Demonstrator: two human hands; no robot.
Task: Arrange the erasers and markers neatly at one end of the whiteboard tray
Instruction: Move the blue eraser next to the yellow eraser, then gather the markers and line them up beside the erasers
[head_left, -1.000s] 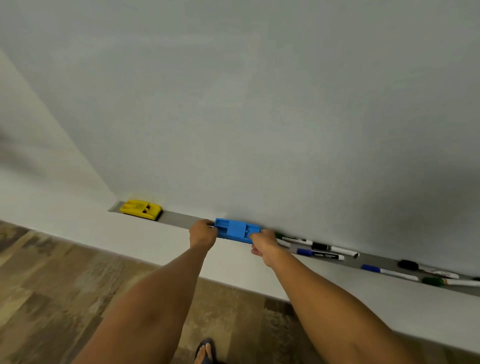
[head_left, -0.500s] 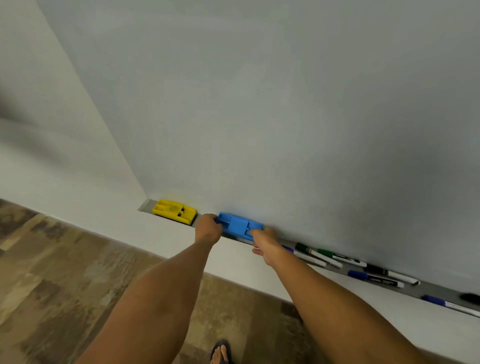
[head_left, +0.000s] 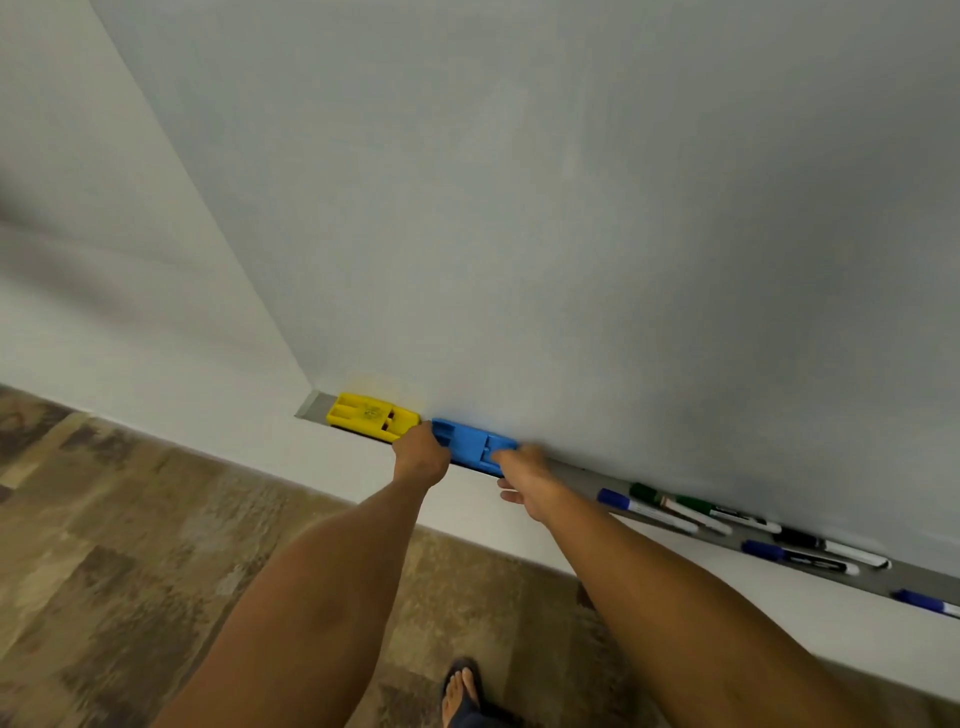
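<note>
While we press both hands along the whiteboard tray (head_left: 582, 475), these risks stand:
Yellow eraser (head_left: 371, 410): at the tray's left end; a shove could push it off.
Left hand (head_left: 420, 457): fingers curled on the blue eraser (head_left: 470, 441), possibly pinched between the erasers.
Right hand (head_left: 524, 480): fingers closed on its other end; it could tip off the front edge.
Markers (head_left: 691, 512): scattered rightward, may roll.

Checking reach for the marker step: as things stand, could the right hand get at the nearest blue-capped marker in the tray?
Probably yes. The right hand is on the blue eraser, and bare tray lies between it and the blue-capped marker; it must let go of the eraser first.

Pale wall (head_left: 104, 260), mottled brown wood-look floor (head_left: 130, 571), soft even light
</note>
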